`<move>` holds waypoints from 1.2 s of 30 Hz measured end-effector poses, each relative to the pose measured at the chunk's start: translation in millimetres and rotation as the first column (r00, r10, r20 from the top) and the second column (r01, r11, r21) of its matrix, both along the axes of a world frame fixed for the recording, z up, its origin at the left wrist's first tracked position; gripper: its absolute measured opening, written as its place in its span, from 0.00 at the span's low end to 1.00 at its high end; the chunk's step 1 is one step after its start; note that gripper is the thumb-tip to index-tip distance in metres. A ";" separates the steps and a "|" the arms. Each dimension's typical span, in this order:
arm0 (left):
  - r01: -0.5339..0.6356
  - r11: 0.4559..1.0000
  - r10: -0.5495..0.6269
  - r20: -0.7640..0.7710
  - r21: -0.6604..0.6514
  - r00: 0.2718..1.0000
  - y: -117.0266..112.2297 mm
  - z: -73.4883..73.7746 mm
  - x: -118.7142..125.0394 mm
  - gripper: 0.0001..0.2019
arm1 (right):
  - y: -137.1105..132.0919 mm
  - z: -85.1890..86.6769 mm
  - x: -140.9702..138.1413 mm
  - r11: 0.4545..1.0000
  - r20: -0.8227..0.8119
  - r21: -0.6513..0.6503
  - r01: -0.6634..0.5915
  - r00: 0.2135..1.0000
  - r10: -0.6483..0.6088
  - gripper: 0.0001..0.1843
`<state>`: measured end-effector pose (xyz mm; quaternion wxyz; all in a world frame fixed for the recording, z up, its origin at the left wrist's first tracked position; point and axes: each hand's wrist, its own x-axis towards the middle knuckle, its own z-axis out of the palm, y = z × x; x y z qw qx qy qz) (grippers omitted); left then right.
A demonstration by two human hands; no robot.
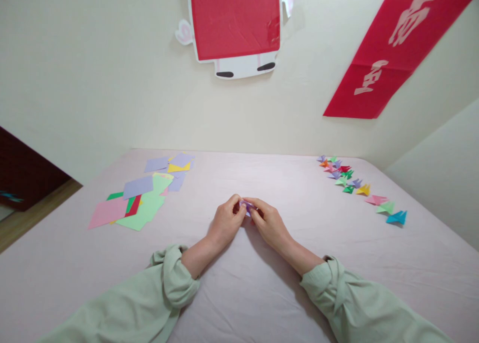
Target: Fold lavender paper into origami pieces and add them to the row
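Observation:
Over the middle of the table, a small folded piece of purple paper (247,208) is pinched between my two hands. My left hand (226,218) grips its left side with thumb and fingertips. On the other side, my right hand (270,222) holds it between thumb and forefinger. The fingertips cover much of the paper, so its full shape is hidden. At the right stand several small folded paper figures in a slanting row, the closest a blue one (396,218). Loose paper squares lie at the left, among them a pink sheet (108,213) and a purple sheet (138,187).
A pale pink cloth covers the table (284,293), which meets a white wall at the back. On that wall hang a red-and-white cartoon cutout (237,24) and a red banner (389,59). Light green sheets (144,213) overlap in the left pile.

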<state>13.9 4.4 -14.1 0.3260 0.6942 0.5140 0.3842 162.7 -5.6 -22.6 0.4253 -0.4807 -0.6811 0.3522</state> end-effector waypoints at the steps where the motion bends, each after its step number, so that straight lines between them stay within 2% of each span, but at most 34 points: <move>1: -0.005 1.000 0.005 0.007 -0.003 1.000 0.3 -0.3 0.2 0.08 | 0.0 -0.2 0.1 1.000 0.000 0.002 -0.004 1.000 0.004 0.20; 6: 0.013 0.999 -0.010 0.068 -0.036 0.998 1.0 -2.9 1.3 0.10 | 0.7 -0.7 0.8 1.000 0.010 -0.015 0.027 1.000 -0.026 0.19; 10: 0.043 0.999 -0.042 0.056 -0.021 0.998 1.2 -4.5 2.5 0.11 | -0.7 1.3 -0.2 0.998 0.059 -0.043 0.039 0.998 -0.037 0.19; 16: 0.028 0.999 -0.028 0.031 0.016 0.999 1.8 -4.1 2.6 0.10 | -4.5 5.8 -2.9 0.998 0.103 -0.023 0.058 0.993 -0.055 0.06; 19: 0.007 0.999 -0.008 0.024 0.045 1.000 2.0 -3.3 2.6 0.10 | -4.9 5.6 -3.5 0.998 0.136 0.006 0.070 0.988 -0.070 0.04; 26: -0.011 1.000 0.009 0.075 0.029 0.997 2.2 -1.5 2.7 0.11 | -5.4 4.6 -3.1 0.998 0.136 0.007 0.055 0.989 -0.055 0.09; 32: -0.017 1.000 0.018 0.118 -0.010 0.993 2.9 -0.5 1.9 0.15 | -5.9 5.4 -1.0 0.998 0.226 0.054 0.044 0.972 -0.055 0.12; 36: -0.020 1.000 0.022 0.134 -0.015 0.991 6.0 -4.6 0.5 0.16 | -6.7 5.5 -1.0 0.996 0.266 0.092 -0.006 0.964 -0.019 0.16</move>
